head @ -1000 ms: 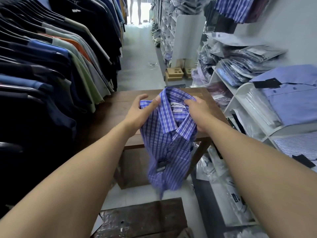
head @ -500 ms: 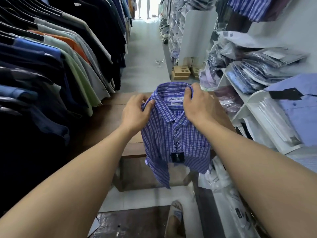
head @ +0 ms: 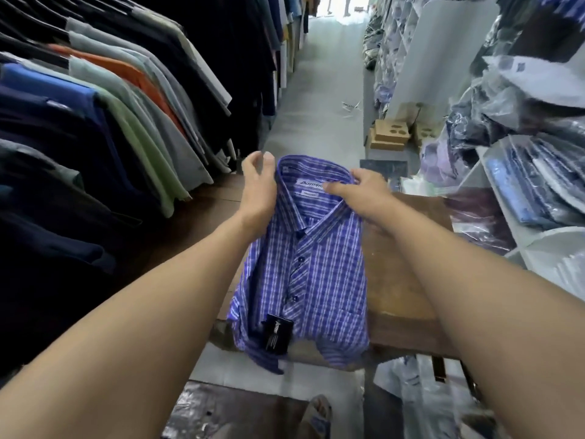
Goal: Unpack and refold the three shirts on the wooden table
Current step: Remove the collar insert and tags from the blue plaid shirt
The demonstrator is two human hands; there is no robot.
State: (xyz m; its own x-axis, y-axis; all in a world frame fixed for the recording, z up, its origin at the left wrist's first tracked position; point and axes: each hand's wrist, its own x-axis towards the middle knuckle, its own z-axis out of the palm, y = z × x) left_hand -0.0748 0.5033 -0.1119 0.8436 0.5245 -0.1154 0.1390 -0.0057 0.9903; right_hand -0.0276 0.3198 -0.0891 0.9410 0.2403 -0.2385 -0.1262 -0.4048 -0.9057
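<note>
A blue and purple plaid shirt (head: 311,270) lies front up on the wooden table (head: 399,280), collar away from me, its lower end hanging over the near edge. A black tag (head: 276,333) hangs near its hem. My left hand (head: 259,188) grips the left side of the collar. My right hand (head: 359,188) pinches the collar's right side, thumb by the neck label. Only this one shirt shows on the table.
A rack of hanging shirts (head: 120,106) fills the left side, close to the table. White shelves with bagged shirts (head: 531,172) line the right. Cardboard boxes (head: 391,134) sit on the aisle floor beyond. Plastic bags (head: 424,400) lie on the floor below.
The shirt was hanging in the air from both hands; it has been lowered and laid flat on the table. Both hands stay at the collar.
</note>
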